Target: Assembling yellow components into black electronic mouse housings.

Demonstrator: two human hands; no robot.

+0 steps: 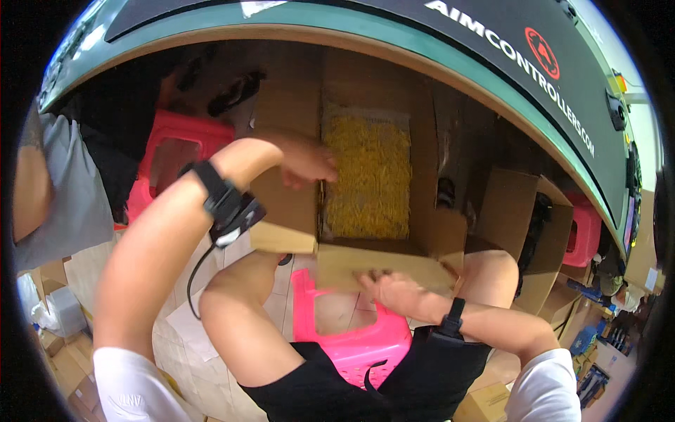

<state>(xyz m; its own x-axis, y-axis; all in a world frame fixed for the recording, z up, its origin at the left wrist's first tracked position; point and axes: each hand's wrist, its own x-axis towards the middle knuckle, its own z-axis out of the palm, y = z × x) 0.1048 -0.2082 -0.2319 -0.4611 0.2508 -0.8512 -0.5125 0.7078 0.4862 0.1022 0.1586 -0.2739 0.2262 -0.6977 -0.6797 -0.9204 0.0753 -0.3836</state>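
An open cardboard box (pixel 427 169) stands in front of me under the table, with a layer of yellow, shredded-looking filling (pixel 368 179) inside. My left hand (pixel 309 163) is over the box's left side, its fingers apart at the inner edge of the filling and holding nothing visible. My right hand (pixel 397 292) is closed on the near cardboard flap (pixel 344 266), with its fingertips on top. The underside of that grip is hidden, and the fingers are slightly smeared. Another flap (pixel 285 238) sticks out at the box's near left corner.
The table edge (pixel 302 32) curves above the box. A pink stool (pixel 330 344) is between my legs; another pink stool (pixel 186 130) stands left. To the right is an open carton (pixel 503 204) with dark things inside. A person's grey clothing (pixel 67 190) shows at far left.
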